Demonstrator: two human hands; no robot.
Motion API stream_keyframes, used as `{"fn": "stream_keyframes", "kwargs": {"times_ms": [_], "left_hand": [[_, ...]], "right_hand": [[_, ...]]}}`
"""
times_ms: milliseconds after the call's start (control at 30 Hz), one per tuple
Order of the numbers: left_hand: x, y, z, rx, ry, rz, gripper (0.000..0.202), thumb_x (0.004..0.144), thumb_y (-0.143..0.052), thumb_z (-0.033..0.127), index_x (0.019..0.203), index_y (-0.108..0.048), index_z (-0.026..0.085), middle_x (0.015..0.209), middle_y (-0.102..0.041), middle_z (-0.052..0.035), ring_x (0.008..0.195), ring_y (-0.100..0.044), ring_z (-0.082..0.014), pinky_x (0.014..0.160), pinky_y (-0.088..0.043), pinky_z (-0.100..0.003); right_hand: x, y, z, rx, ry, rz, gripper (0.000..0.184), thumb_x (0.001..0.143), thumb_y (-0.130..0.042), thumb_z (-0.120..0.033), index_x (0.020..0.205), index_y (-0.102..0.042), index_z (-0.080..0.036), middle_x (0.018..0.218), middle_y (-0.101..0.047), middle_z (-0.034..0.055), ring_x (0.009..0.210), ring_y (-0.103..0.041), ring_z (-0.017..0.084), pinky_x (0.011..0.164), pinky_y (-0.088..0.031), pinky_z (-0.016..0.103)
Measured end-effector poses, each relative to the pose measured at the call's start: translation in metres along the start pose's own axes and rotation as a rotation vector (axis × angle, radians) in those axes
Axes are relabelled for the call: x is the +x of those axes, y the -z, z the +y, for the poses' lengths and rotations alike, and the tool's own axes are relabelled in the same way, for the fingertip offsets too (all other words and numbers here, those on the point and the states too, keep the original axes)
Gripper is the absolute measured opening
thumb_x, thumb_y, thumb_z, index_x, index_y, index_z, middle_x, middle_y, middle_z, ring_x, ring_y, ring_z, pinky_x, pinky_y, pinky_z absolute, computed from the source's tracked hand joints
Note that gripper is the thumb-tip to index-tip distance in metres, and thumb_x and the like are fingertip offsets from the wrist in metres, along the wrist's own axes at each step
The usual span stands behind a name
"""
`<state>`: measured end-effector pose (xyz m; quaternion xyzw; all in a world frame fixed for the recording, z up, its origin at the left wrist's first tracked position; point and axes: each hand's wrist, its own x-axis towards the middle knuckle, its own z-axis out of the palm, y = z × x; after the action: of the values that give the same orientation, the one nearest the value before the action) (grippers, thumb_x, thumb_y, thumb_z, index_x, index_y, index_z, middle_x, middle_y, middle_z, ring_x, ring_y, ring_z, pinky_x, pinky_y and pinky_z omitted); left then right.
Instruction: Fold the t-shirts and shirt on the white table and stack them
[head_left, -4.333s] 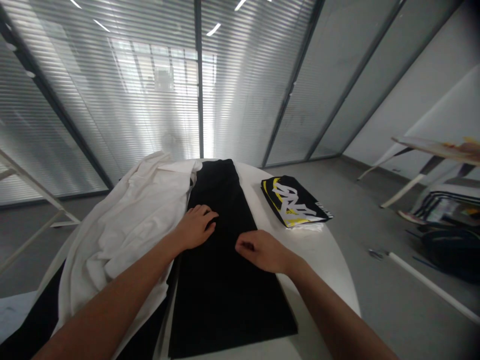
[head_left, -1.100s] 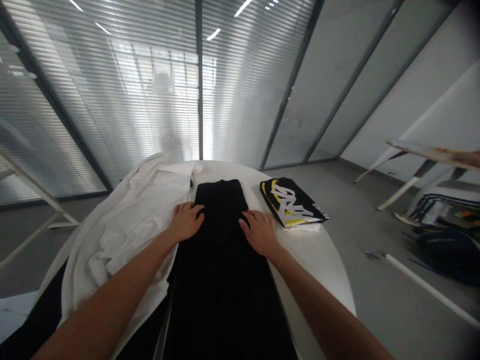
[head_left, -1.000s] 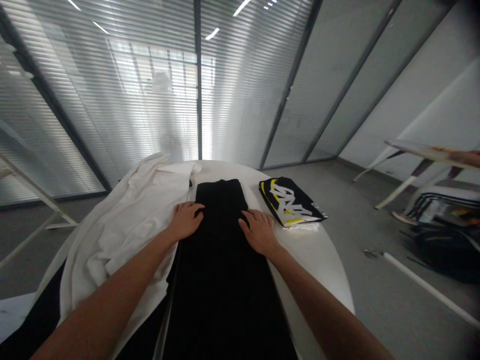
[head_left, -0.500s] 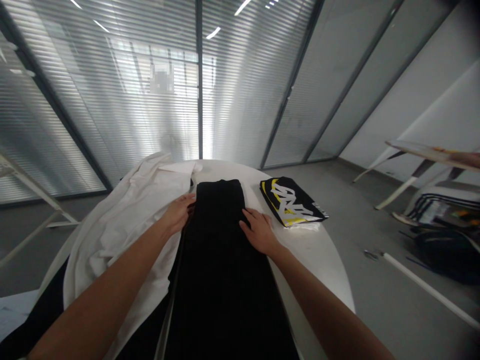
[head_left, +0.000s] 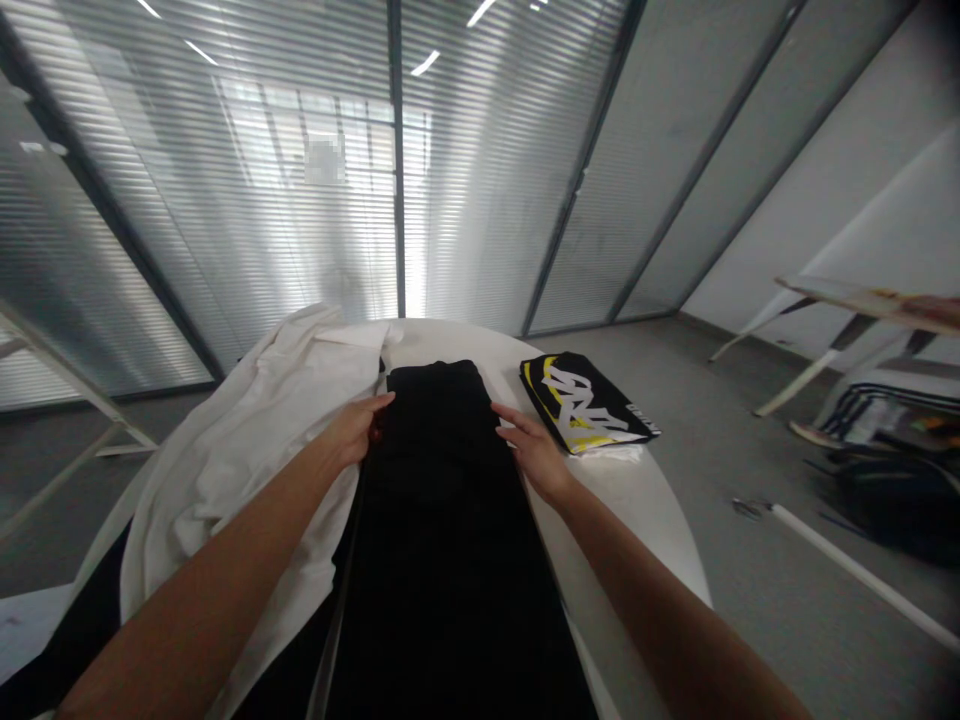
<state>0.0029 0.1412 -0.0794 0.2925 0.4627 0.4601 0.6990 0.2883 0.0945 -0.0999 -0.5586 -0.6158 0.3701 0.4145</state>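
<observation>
A pair of black trousers (head_left: 450,520), folded into a long strip, lies on the round white table (head_left: 660,530) with its gathered waist end at the far side. At the left edge near that end, my left hand (head_left: 358,428) is closed on the cloth; its lower fingers are hidden. Opposite it, my right hand (head_left: 536,450) has its fingertips on the right edge, thumb and forefinger close together. The near end of the trousers runs out of view at the bottom.
A rumpled white garment (head_left: 255,430) covers the table's left side. To the right lies a folded black, yellow and white printed garment (head_left: 589,405). Beyond stand glass partitions with blinds (head_left: 315,240). A white pole (head_left: 847,565), a dark bag (head_left: 892,500) and another table (head_left: 870,300) are at the right.
Both hands have shifted slightly to the trouser edges, and the strip looks a little wider near its far end. The right fingers have moved from on top of the cloth to its edge.
</observation>
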Motion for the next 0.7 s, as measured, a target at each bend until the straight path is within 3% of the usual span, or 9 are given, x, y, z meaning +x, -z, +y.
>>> {"fn": "stream_keyframes", "kwargs": {"times_ms": [100,200,300,367,533,700], "left_hand": [[0.002,0.001,-0.003,0.040,0.025,0.012,0.012,0.071,-0.071,0.021,0.081,-0.066,0.015,0.064,-0.065,-0.0035,0.048,-0.057,-0.0123,0.044,-0.045,-0.022],[0.003,0.000,-0.003,0.083,-0.057,0.070,0.016,0.070,-0.071,0.018,0.085,-0.067,0.015,0.063,-0.063,-0.0006,0.042,-0.051,-0.0077,0.037,-0.034,-0.017],[0.004,0.000,-0.003,0.107,-0.139,0.102,0.024,0.067,-0.072,0.014,0.091,-0.068,0.016,0.063,-0.060,0.0024,0.038,-0.042,-0.0028,0.032,-0.019,-0.014],[0.004,0.001,-0.002,0.106,-0.148,0.074,0.031,0.065,-0.071,0.013,0.096,-0.068,0.017,0.066,-0.061,0.0023,0.040,-0.043,-0.0026,0.032,-0.016,-0.013],[-0.004,0.003,0.007,0.122,-0.241,0.059,0.058,0.065,-0.074,0.015,0.121,-0.062,0.022,0.071,-0.064,0.0029,0.040,-0.043,-0.0036,0.031,-0.021,-0.013],[-0.016,0.003,0.020,0.186,-0.335,-0.019,0.065,0.065,-0.079,0.019,0.127,-0.059,0.024,0.100,-0.070,-0.0050,0.058,-0.060,-0.0104,0.032,-0.036,-0.014]], "right_hand": [[0.010,0.004,-0.005,0.172,-0.136,0.003,0.052,0.076,-0.061,-0.032,0.128,-0.060,-0.028,0.125,-0.064,0.0037,0.107,-0.061,0.025,0.089,-0.048,0.038],[0.026,0.006,-0.018,0.224,-0.269,-0.011,0.054,0.072,-0.062,-0.024,0.126,-0.059,-0.025,0.124,-0.063,0.0063,0.096,-0.063,0.021,0.075,-0.049,0.031],[0.047,0.002,-0.032,0.258,-0.386,-0.016,0.052,0.072,-0.063,-0.021,0.123,-0.057,-0.024,0.097,-0.069,0.0043,0.070,-0.060,0.015,0.057,-0.043,0.025],[0.061,-0.003,-0.038,0.322,-0.442,0.017,0.039,0.074,-0.061,-0.020,0.113,-0.059,-0.023,0.082,-0.066,0.0009,0.058,-0.055,0.013,0.051,-0.038,0.023],[0.084,-0.010,-0.040,0.422,-0.488,0.041,0.006,0.078,-0.057,-0.021,0.083,-0.055,-0.020,0.065,-0.058,-0.0014,0.048,-0.047,0.009,0.044,-0.033,0.021],[0.092,-0.008,-0.034,0.498,-0.486,-0.013,0.008,0.075,-0.063,-0.019,0.075,-0.055,-0.018,0.060,-0.056,-0.0028,0.046,-0.046,0.008,0.039,-0.028,0.018]]}}
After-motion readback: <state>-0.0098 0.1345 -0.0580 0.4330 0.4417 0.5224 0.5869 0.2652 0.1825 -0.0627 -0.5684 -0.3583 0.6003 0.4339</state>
